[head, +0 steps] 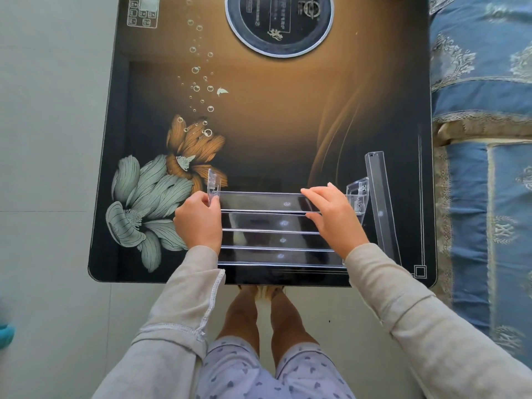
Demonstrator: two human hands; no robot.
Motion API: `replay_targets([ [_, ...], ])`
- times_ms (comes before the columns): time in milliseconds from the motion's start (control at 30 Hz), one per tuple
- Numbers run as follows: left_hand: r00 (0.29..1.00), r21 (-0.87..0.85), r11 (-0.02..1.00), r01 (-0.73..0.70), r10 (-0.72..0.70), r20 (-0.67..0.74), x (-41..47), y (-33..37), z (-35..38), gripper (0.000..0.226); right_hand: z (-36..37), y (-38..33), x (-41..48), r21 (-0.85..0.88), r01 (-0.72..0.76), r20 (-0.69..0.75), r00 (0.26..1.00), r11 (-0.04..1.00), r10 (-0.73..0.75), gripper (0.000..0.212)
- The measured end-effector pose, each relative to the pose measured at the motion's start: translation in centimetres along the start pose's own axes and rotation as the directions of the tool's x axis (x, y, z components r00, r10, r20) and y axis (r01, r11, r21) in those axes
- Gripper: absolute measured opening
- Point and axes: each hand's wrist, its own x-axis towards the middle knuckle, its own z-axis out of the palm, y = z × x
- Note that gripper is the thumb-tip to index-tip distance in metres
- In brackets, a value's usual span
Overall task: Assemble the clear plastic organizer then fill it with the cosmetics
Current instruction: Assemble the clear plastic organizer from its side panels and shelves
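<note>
Head view: the clear plastic organizer [276,240] stands at the tabletop's [273,125] near edge with 4 shelves in place. The left hand [198,220] grips the left end of the top shelf [259,201]. The right hand [334,214] seems to pinch its right part, thumb beneath. I judge this the assembly step. Next, press this shelf home evenly, then fit the 1 loose shelf [380,203] lying just right.

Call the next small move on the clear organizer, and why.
Probably press the top strip down into the side panels' slots. The left hand and right hand pinch its ends by the left panel and right panel; whether it is seated is unclear. One loose strip lies on the right.
</note>
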Motion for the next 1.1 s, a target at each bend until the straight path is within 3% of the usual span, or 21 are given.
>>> replay_targets([
  [400,1.000,-0.097,0.995,-0.025,0.023,-0.018,-0.3,-0.5,0.0,0.024,0.1,-0.2,-0.2,0.013,-0.030,-0.030,0.999,0.999,0.030,0.044],
  [767,0.999,-0.076,0.997,-0.028,0.026,-0.023,-0.3,-0.6,0.1,0.022,0.0,-0.5,-0.2,0.052,-0.043,-0.032,0.998,0.998,0.045,0.044],
  [867,0.999,-0.051,0.999,-0.014,0.012,-0.030,-0.3,-0.5,0.1,0.022,-0.1,-0.5,-1.2,0.087,-0.056,-0.127,0.990,0.995,0.066,0.045],
  [933,0.999,-0.051,0.999,-0.019,0.017,-0.036,-0.4,-0.4,0.1,0.022,-0.4,-0.3,-2.3,0.180,-0.162,-0.314,0.925,0.970,0.213,0.039],
  [1000,0.999,-0.051,0.998,-0.024,0.022,-0.036,-0.4,-0.5,0.2,0.021,-0.7,-0.2,-3.3,0.348,-0.311,-0.460,0.765,0.884,0.450,0.034],
  [1033,0.999,-0.050,0.998,-0.026,0.024,-0.037,-0.4,-0.5,0.2,0.021,-0.9,0.0,-3.5,0.448,-0.382,-0.457,0.679,0.808,0.575,0.033],
  [1100,0.999,-0.053,0.998,-0.029,0.027,-0.039,-0.4,-0.5,0.2,0.021,-1.1,0.4,-3.5,0.627,-0.496,-0.318,0.541,0.601,0.778,0.034],
])
